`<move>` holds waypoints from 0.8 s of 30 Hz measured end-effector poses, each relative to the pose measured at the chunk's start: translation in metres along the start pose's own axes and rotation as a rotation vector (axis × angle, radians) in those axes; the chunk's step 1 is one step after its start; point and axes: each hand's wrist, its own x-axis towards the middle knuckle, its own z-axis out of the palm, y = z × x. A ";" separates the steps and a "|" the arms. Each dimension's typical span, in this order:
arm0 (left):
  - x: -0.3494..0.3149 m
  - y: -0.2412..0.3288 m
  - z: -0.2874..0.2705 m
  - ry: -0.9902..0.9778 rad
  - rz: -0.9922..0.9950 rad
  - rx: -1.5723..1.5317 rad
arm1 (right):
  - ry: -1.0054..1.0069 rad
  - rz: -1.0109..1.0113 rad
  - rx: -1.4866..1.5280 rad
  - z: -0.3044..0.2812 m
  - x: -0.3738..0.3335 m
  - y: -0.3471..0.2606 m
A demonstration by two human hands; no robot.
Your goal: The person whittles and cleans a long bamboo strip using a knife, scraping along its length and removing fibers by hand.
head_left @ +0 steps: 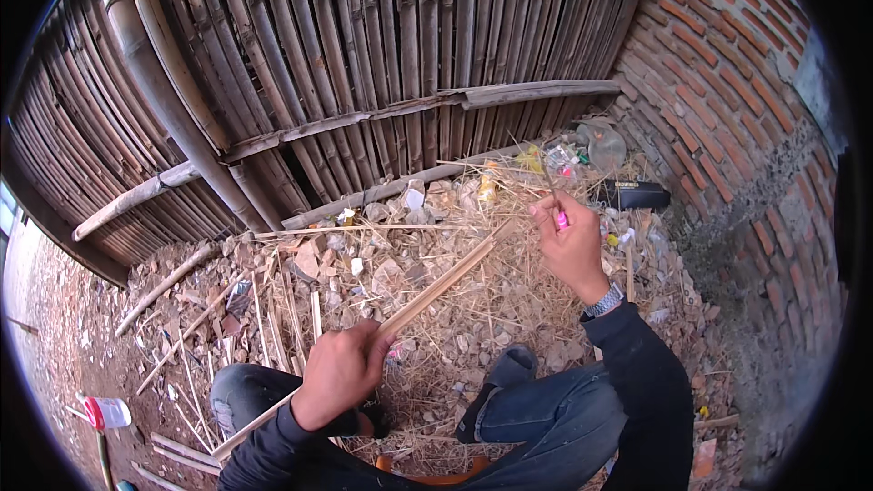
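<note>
My left hand [341,371] is closed around a pale split bamboo strip [443,282]. The strip slants up and to the right from my fist, its far end frayed near my other hand, and a length of it seems to run back under my left forearm. Raised just beyond that far end, my right hand [575,245] grips a knife with a pink handle [562,219]. Its thin, dark blade points up past my fingertips and looks apart from the strip. Most of the handle is hidden in my fist.
Straw-like shavings [509,309] and rubble cover the ground before my feet. Bamboo sticks [273,309] lie to the left, beyond them a red-and-white cup [107,412]. A bamboo wall [364,55] stands ahead, a brick wall [709,82] on the right, with a black box [637,195] near it.
</note>
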 end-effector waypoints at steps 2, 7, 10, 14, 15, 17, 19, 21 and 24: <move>-0.002 -0.004 0.002 -0.001 -0.009 0.028 | 0.042 0.027 0.062 -0.010 0.008 0.019; -0.001 -0.016 -0.002 -0.072 -0.038 -0.038 | 0.152 0.072 -0.120 -0.018 0.006 0.029; 0.002 0.001 -0.007 -0.066 -0.049 -0.222 | 0.057 0.199 0.047 -0.006 -0.004 0.032; 0.005 0.018 -0.005 -0.053 -0.085 -0.322 | -0.183 0.738 0.797 0.011 -0.017 -0.010; 0.007 0.021 -0.006 -0.042 -0.072 -0.320 | -0.172 0.773 0.866 0.016 -0.019 -0.015; 0.008 0.026 -0.011 -0.023 -0.065 -0.302 | -0.183 0.744 0.921 0.019 -0.012 -0.023; 0.009 0.028 -0.015 -0.036 -0.099 -0.418 | -0.192 0.715 0.969 0.021 -0.009 -0.026; 0.008 0.022 -0.013 -0.036 -0.067 -0.422 | -0.225 0.606 0.845 0.023 -0.009 -0.026; 0.006 0.024 -0.028 -0.107 -0.029 -0.337 | -0.203 0.543 0.770 0.021 -0.006 -0.018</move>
